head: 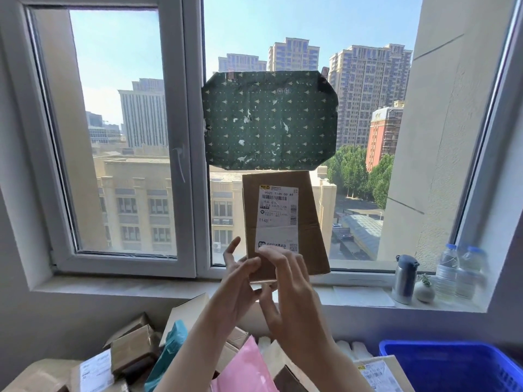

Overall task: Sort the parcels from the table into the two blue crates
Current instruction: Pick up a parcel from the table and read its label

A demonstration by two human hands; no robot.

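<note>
Parcel raised at the window: a left hand and a right hand hold a cardboard parcel upright before the glass.
The left hand pinches its lower left corner, thumb on the front. The right hand grips the bottom edge, fingers over the label. From the hands, a green patterned sheet hangs at twelve o'clock, a heap of parcels lies at seven and a blue crate stands at four.
</note>
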